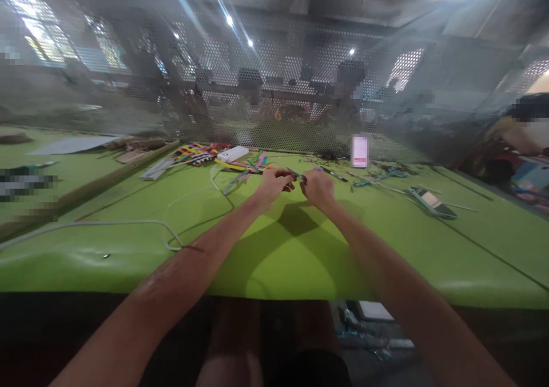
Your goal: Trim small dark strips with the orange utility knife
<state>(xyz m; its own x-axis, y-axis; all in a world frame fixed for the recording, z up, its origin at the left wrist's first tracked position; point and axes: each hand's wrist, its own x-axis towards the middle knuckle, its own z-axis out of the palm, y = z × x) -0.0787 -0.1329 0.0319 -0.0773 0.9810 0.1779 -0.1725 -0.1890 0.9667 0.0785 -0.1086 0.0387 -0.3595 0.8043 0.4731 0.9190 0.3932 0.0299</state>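
Over the middle of the green tabletop [291, 267], my left hand [273, 184] and my right hand [318, 187] are close together. A thin, dark bluish-grey strip [295, 174] spans the small gap between them. Both hands pinch it between closed fingers; its exact kind is too small to make out. Coloured flat strips [253, 165] lie loose just beyond my left hand. A dark pen [335, 174] rests on the table to the right of my right hand.
A white box-shaped device [234, 154] sits beside a bundle of multicoloured straps [199, 154]. A white cable [128, 223] crosses the left side. Behind stand a lit phone [360, 151] and a perforated metal screen [278, 127]. A blue-edged strap loop [432, 202] lies right; a person [510, 138] is farther right.
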